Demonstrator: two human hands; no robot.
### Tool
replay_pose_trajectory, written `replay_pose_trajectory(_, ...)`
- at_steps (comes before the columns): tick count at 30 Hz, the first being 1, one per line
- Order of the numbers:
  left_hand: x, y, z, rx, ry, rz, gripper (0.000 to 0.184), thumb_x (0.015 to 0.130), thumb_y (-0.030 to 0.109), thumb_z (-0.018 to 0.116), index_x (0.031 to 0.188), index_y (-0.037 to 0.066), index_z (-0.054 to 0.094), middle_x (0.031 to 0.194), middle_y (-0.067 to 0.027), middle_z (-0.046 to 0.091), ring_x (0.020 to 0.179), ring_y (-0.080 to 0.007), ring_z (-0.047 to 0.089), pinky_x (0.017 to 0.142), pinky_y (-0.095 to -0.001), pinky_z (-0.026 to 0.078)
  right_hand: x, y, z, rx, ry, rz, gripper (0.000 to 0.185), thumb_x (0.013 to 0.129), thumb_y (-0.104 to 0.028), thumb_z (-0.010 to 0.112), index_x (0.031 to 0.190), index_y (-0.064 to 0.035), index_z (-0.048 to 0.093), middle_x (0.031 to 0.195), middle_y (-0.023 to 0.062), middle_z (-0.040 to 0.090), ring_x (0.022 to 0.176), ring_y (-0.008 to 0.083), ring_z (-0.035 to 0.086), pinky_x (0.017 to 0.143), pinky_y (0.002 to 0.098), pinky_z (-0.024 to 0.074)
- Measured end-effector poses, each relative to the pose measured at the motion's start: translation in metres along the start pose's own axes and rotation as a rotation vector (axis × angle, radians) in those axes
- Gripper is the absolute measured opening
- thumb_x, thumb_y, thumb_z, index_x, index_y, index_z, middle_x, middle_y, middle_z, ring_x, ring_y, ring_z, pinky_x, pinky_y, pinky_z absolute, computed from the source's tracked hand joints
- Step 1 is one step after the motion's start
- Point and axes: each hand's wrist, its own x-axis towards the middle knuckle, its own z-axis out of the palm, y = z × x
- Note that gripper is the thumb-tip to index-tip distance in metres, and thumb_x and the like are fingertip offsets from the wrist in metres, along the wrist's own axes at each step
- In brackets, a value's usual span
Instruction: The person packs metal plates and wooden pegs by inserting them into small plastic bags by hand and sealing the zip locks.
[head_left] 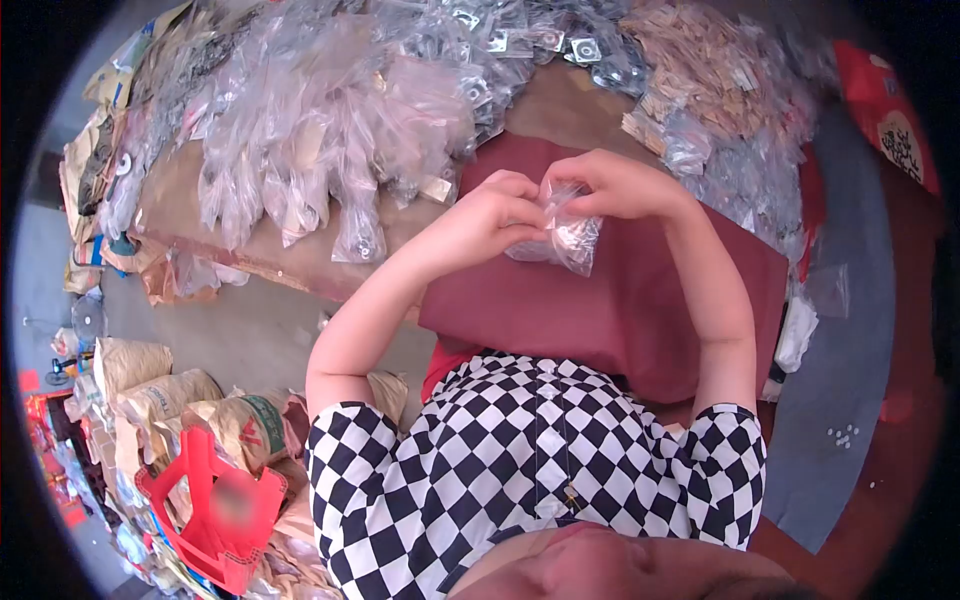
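Note:
Both hands meet over a dark red cloth (600,310) on the work table. Between them is a small clear plastic bag (578,240) with small items inside that are too small to make out. My left hand (500,215), on the picture's left side, has its fingers bent and pinched at the bag's left edge. My right hand (610,185) curls over the bag's top, thumb and fingers closed on the plastic. The bag's lower end hangs below the fingers.
Many filled clear bags (330,130) are heaped along the table's far left. More packets (700,80) lie at the back right. A red plastic stool (225,510) and brown sacks (240,425) stand at lower left. Small white pieces (843,436) lie at right.

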Motion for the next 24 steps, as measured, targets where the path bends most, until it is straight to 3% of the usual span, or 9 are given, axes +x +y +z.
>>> replay_pose_trajectory(4,0.005,-0.006,-0.004,0.077,0.023,0.031,0.017,0.08,0.011,0.074,0.097,0.006,0.074,0.111,-0.013,0.063,0.108,-0.0313,0.055,0.093,-0.039,0.046,0.005,-0.016,0.009,-0.305,0.06,0.065,0.035,0.083,-0.015,0.068,0.114,-0.0035,0.059,0.094,0.0142,0.067,0.09,0.0211,0.066,0.081,0.0319,0.0502)
replay_pose_trajectory(6,0.003,-0.006,-0.011,-0.104,0.08,-0.09,0.017,0.082,0.013,0.074,0.098,0.006,0.074,0.114,-0.0141,0.063,0.11,-0.0305,0.056,0.093,-0.0387,0.046,0.007,-0.017,0.02,0.098,0.383,0.111,0.041,0.085,-0.016,0.067,0.122,-0.0066,0.053,0.107,0.0077,0.065,0.097,0.0172,0.064,0.086,0.0329,0.0496)
replay_pose_trajectory(7,0.001,-0.01,-0.011,-0.109,0.096,-0.111,0.016,0.084,0.013,0.073,0.099,0.007,0.075,0.115,-0.015,0.064,0.111,-0.0297,0.056,0.094,-0.0389,0.046,0.004,-0.006,0.02,0.251,0.349,0.071,0.043,0.088,-0.015,0.065,0.127,-0.006,0.052,0.118,0.0061,0.061,0.107,0.0173,0.061,0.093,0.0331,0.0483)
replay_pose_trajectory(8,0.0,-0.011,-0.013,-0.109,0.112,-0.117,0.016,0.084,0.013,0.073,0.099,0.007,0.075,0.115,-0.015,0.064,0.111,-0.0297,0.056,0.094,-0.0389,0.046,0.0,0.001,0.021,0.246,0.335,0.067,0.043,0.088,-0.015,0.065,0.127,-0.006,0.052,0.118,0.0061,0.061,0.107,0.0173,0.061,0.093,0.0331,0.0483)
replay_pose_trajectory(11,-0.005,-0.013,-0.015,-0.189,0.112,-0.116,0.016,0.085,0.014,0.072,0.1,0.009,0.075,0.117,-0.0159,0.064,0.112,-0.0301,0.056,0.095,-0.0396,0.046,-0.011,0.025,0.028,0.661,0.388,0.035,0.052,0.088,-0.006,0.066,0.136,-0.003,0.047,0.126,0.0036,0.056,0.117,0.015,0.055,0.098,0.0297,0.0461)
replay_pose_trajectory(14,-0.005,-0.016,-0.012,-0.143,0.142,-0.089,0.016,0.085,0.015,0.071,0.1,0.012,0.076,0.119,-0.0157,0.064,0.113,-0.0305,0.057,0.097,-0.0396,0.046,-0.022,0.042,0.036,0.586,0.33,0.098,0.049,0.087,-0.017,0.072,0.131,-0.0022,0.054,0.123,0.0052,0.059,0.118,0.0145,0.053,0.102,0.0304,0.0422)
replay_pose_trajectory(19,-0.002,-0.011,-0.013,-0.145,0.115,-0.093,0.015,0.085,0.015,0.071,0.099,0.014,0.076,0.121,-0.0152,0.064,0.115,-0.0308,0.056,0.098,-0.04,0.045,-0.016,0.034,0.048,0.538,0.553,0.092,0.042,0.087,-0.015,0.073,0.125,-0.0022,0.059,0.116,0.004,0.063,0.108,0.0132,0.058,0.093,0.0283,0.0463)
replay_pose_trajectory(21,-0.003,-0.008,-0.011,-0.151,0.109,-0.09,0.015,0.085,0.015,0.071,0.099,0.014,0.076,0.121,-0.0147,0.063,0.116,-0.0305,0.055,0.099,-0.0398,0.044,-0.012,0.025,0.049,0.304,0.669,0.024,0.029,0.087,-0.015,0.071,0.113,-0.0027,0.067,0.106,0.0049,0.067,0.094,0.0133,0.062,0.084,0.0282,0.049)
replay_pose_trajectory(24,-0.003,-0.003,-0.006,-0.131,0.088,-0.057,0.015,0.084,0.013,0.071,0.098,0.014,0.076,0.121,-0.0133,0.062,0.117,-0.0298,0.053,0.101,-0.0395,0.042,-0.005,-0.009,0.039,0.068,0.501,0.113,0.017,0.088,-0.009,0.066,0.102,-0.0021,0.071,0.091,0.0038,0.066,0.084,0.0088,0.061,0.072,0.0273,0.0482)
